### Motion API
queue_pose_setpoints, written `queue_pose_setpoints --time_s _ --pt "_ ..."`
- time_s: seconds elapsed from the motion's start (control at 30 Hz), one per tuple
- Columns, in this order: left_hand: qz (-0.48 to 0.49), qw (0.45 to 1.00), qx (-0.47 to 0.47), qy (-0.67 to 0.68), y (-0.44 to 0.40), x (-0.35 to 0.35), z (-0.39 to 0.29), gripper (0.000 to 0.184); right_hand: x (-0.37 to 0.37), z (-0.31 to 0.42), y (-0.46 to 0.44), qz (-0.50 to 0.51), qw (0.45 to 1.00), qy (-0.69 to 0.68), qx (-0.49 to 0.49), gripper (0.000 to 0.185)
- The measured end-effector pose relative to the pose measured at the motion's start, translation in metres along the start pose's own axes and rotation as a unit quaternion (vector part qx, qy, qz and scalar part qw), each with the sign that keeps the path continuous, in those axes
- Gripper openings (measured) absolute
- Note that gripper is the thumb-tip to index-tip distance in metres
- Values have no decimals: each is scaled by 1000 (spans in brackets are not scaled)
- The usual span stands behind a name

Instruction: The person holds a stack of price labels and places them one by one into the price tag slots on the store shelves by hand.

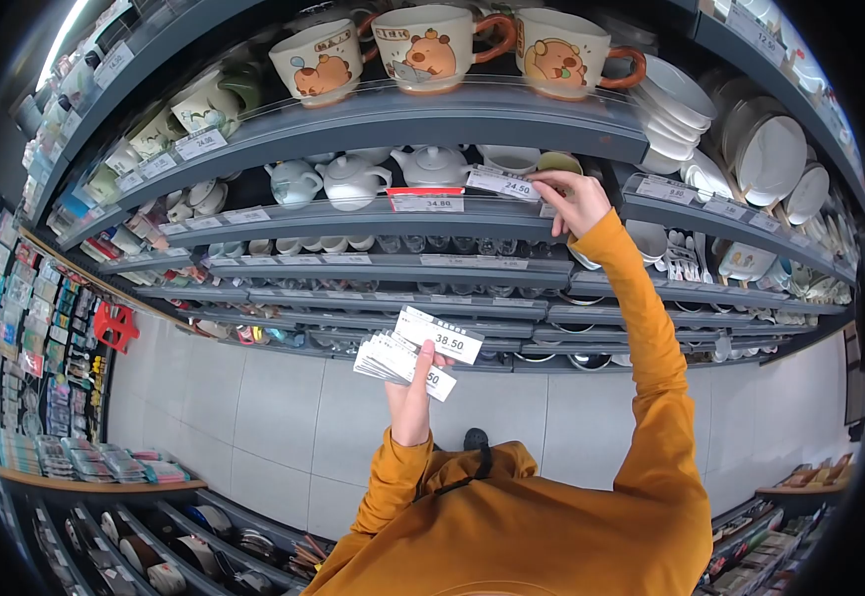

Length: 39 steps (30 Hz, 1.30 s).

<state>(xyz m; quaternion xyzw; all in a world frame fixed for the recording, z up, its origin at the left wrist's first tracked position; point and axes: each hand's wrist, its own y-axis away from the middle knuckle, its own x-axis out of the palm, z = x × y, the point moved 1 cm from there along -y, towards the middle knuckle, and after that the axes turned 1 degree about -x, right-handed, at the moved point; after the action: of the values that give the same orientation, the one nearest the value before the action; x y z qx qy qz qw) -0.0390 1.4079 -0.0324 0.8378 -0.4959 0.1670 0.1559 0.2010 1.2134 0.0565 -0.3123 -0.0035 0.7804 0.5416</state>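
My left hand (411,402) is closed around a fanned stack of white price tags (385,359), thumb pressed on top. The uppermost tag reads 38.50. My right hand (575,206) reaches up to the shelf edge and pinches the right end of a price tag (504,185) marked 24.50. That tag sits tilted against the shelf's front strip, just right of a red-topped price tag (428,201) reading 34.80. Behind these tags stand white teapots (353,181) and a white bowl (509,158).
Above, large bear-patterned mugs (426,50) line a shelf with a clear front lip (452,91). White plates (768,159) are stacked at right. Lower shelves hold glassware and cutlery (686,257). A red basket or stool (114,326) stands left on the tiled floor (273,407).
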Motion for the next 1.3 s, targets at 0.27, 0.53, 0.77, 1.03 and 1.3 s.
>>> queue_pose_setpoints --time_s 0.27,0.53,0.77,1.03,1.3 --pt "0 999 -22 29 -5 -1 1 12 -3 5 0 44 996 74 19 23" --pt "12 1000 -18 23 -12 0 1 12 9 15 11 -19 957 250 -147 19" --pt "21 999 -29 -29 -20 -3 -9 12 66 76 55 166 980 -2 -111 25" --pt "8 999 23 48 -47 -29 -15 13 116 93 27 227 968 -11 -110 29" --pt "49 995 32 81 -98 -65 -50 22 161 108 -22 121 970 18 -209 19"
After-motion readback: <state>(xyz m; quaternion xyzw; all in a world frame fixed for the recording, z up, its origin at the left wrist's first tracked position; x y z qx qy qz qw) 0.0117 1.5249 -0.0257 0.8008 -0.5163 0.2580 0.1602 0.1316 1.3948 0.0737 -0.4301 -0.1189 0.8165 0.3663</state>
